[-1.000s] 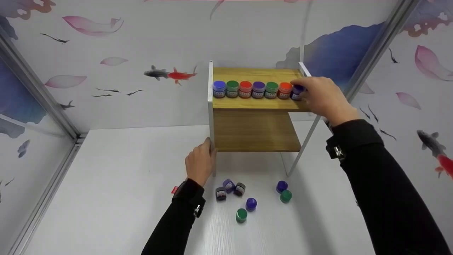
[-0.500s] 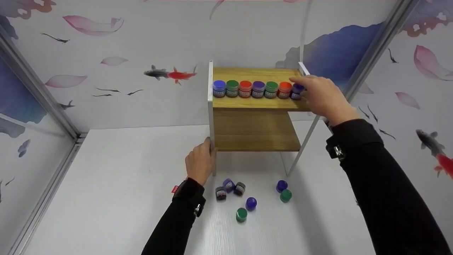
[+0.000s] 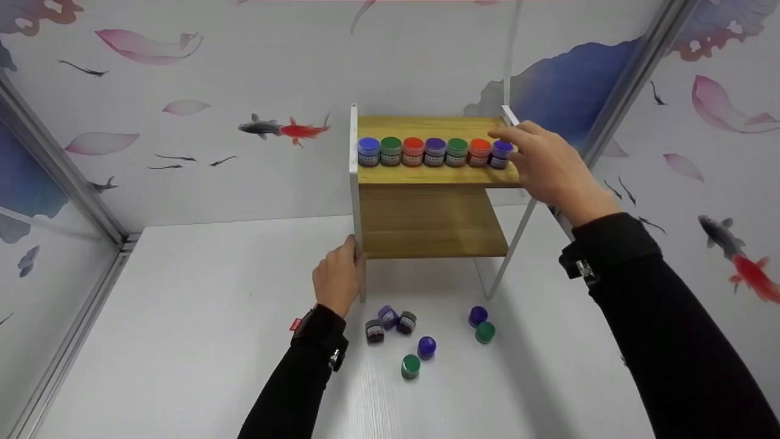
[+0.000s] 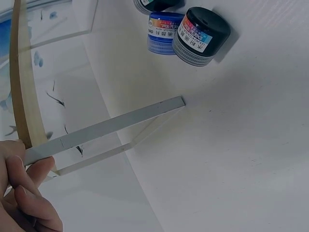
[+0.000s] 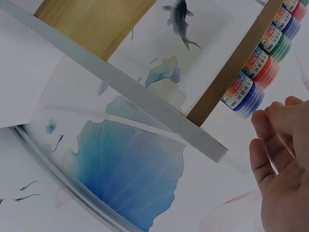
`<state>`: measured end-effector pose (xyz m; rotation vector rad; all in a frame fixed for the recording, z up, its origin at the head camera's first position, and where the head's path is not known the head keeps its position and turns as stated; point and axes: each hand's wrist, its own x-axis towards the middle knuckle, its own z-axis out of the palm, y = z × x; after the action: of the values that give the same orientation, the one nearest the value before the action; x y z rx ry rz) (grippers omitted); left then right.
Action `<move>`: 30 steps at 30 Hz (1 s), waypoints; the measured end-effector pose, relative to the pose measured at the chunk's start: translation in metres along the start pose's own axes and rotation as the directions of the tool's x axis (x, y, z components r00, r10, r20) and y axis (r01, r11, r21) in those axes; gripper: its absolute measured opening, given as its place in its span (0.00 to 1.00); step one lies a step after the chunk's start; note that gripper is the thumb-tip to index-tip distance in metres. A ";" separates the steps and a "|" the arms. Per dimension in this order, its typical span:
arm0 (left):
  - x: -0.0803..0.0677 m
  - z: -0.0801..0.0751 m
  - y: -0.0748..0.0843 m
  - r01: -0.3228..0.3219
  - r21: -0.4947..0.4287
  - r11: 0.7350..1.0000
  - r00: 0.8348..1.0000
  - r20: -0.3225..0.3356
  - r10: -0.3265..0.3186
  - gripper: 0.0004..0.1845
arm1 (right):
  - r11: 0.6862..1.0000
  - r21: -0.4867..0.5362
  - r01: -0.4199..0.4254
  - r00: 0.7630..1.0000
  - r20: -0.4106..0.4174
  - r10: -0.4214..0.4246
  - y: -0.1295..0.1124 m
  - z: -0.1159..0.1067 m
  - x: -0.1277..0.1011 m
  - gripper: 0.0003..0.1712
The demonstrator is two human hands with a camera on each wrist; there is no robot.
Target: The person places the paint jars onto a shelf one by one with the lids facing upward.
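Observation:
A two-tier wooden shelf (image 3: 436,177) on white metal legs stands at the back of the white table. Its top board carries a row of several small paint jars with blue, green, red and purple lids. My right hand (image 3: 535,160) hovers at the right end of the row, fingers relaxed and just clear of the last blue jar (image 3: 501,154). In the right wrist view its fingers (image 5: 277,145) are spread beside that jar (image 5: 244,96). My left hand (image 3: 336,281) grips the shelf's front left leg (image 3: 361,268), and its fingers (image 4: 24,193) curl round the leg (image 4: 111,128).
Several loose jars lie on the table in front of the shelf: a dark cluster (image 3: 388,322), a blue one (image 3: 426,346), a green one (image 3: 411,366), and a blue-green pair (image 3: 481,324). The lower board (image 3: 432,244) is bare. Patterned walls close in behind and at both sides.
My right hand has let go of the last blue jar on the top board and drawn back a little with its fingers spread. The left hand stays on the leg.

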<state>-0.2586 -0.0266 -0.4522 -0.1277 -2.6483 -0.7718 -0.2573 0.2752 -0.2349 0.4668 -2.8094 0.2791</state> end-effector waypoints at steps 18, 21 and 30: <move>0.000 0.000 0.000 0.010 0.008 1.000 1.000 0.011 -0.011 0.07 | 0.968 0.058 0.244 0.969 0.013 -0.245 -0.039 0.029 -0.017 0.14; 0.000 0.000 0.000 0.013 0.012 1.000 1.000 0.016 -0.013 0.07 | 0.959 0.064 0.276 0.961 0.006 -0.277 -0.045 0.036 -0.018 0.13; 0.000 -0.001 0.001 0.014 0.017 1.000 1.000 0.015 -0.014 0.09 | 0.952 0.129 0.277 0.950 0.115 -0.292 -0.063 0.061 -0.024 0.12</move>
<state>-0.2580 -0.0265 -0.4508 -0.1115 -2.6722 -0.7563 -0.2284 0.2098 -0.2910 0.9394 -2.8117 0.3546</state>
